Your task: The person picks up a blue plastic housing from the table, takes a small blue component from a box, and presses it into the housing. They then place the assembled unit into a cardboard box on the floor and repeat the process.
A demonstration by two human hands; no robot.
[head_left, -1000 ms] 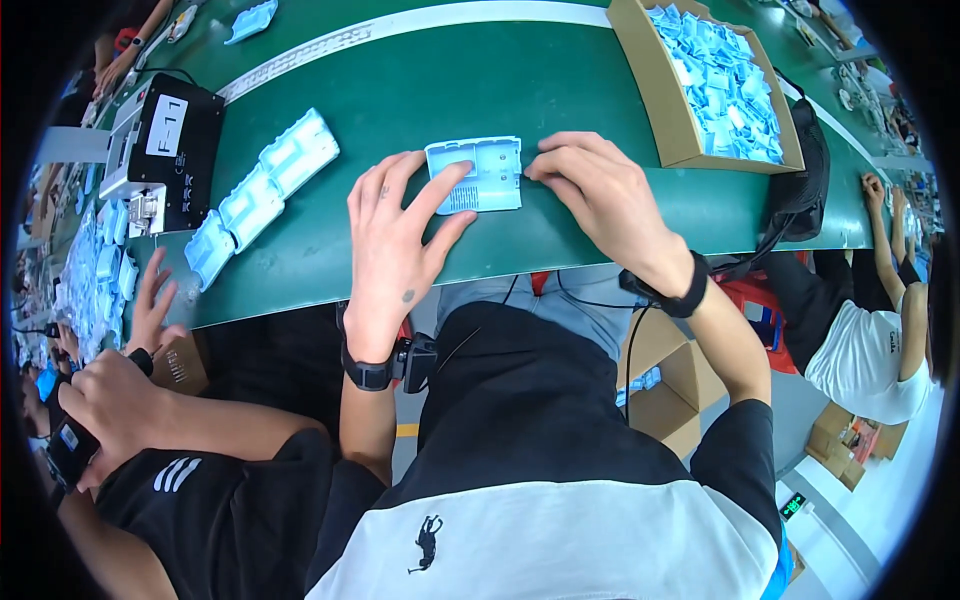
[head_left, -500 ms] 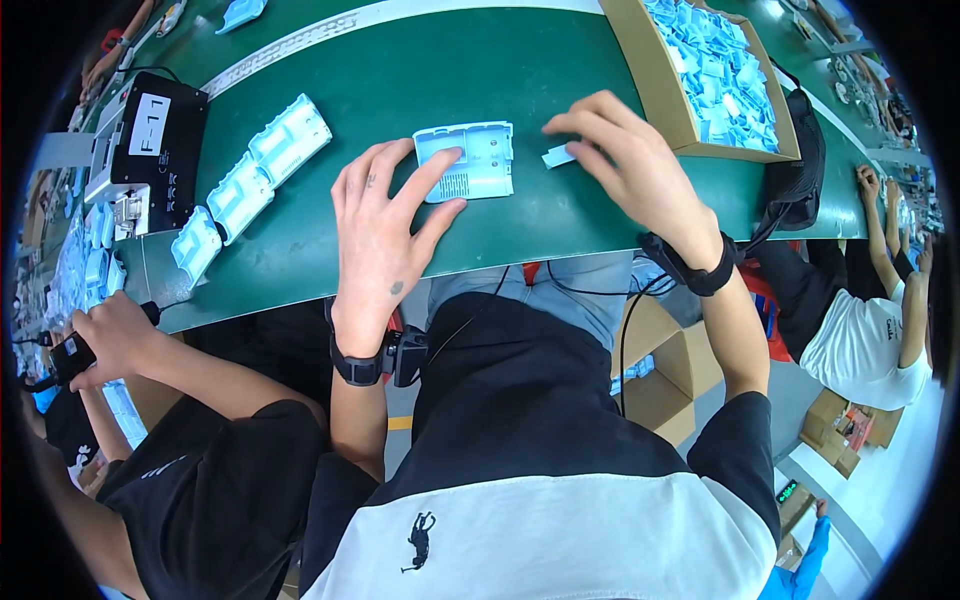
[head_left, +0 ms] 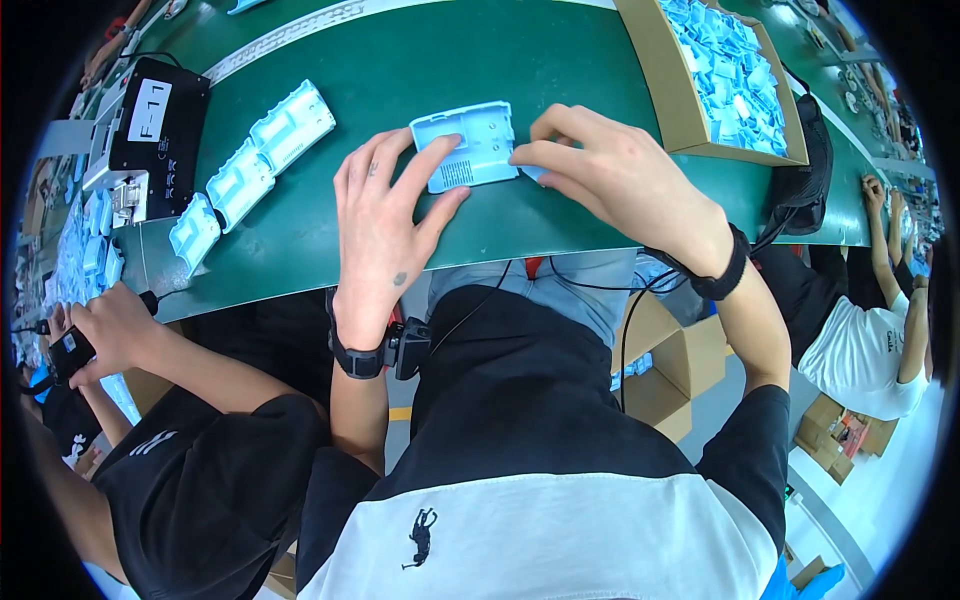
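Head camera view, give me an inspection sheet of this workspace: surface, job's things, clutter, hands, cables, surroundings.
Surface: green bench top, pale strip along its far side.
Job's things: light blue plastic housing lying flat; cardboard box of small blue parts at right.
Clutter: row of blue housings at left; black device beyond them.
Hands: left hand pressing fingers on the housing; right hand at its right edge, over a small blue piece.
Cables: black wire running from the right wristband down.
Surroundings: co-workers seated on both sides; cardboard boxes under the bench.
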